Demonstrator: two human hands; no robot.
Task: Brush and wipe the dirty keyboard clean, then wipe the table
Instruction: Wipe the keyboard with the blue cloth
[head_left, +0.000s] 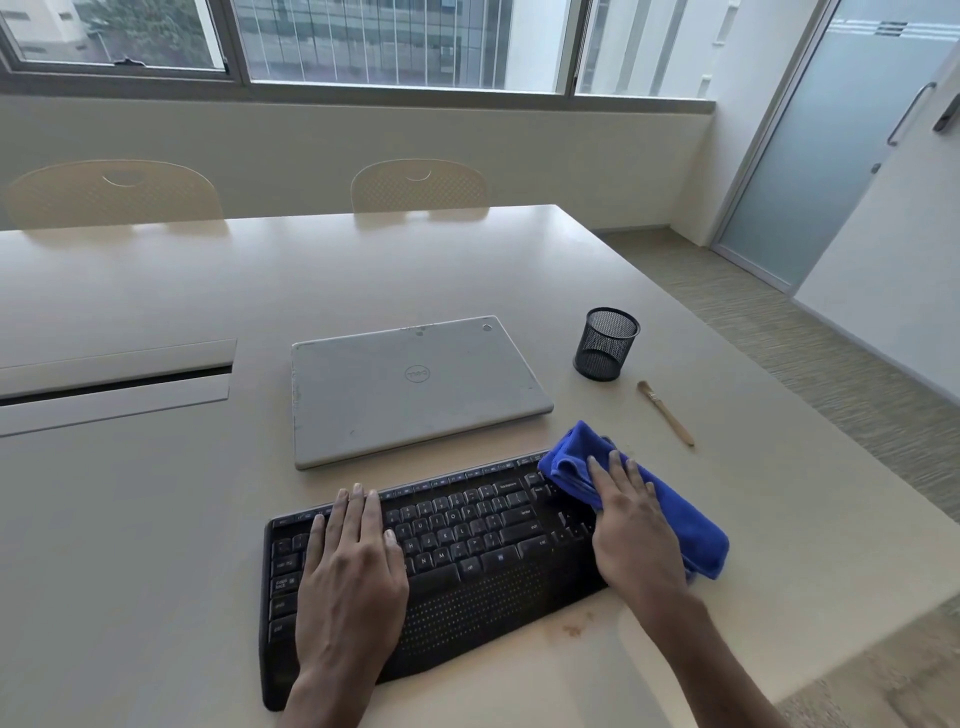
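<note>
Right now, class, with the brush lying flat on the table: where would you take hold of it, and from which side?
Probably pinch the brush by its bare wooden handle, from above on the near side: it lies flat, handle end toward the person, bristles away toward the mesh cup. The right hand is nearest.

Daylight comes in through wide windows (363, 41) along the far wall (311, 150). Two cream chairs (114, 192) sit beneath them, a frosted glass door (810, 156) stands far right, and striped beige carpet (831, 364) runs down the right.
</note>
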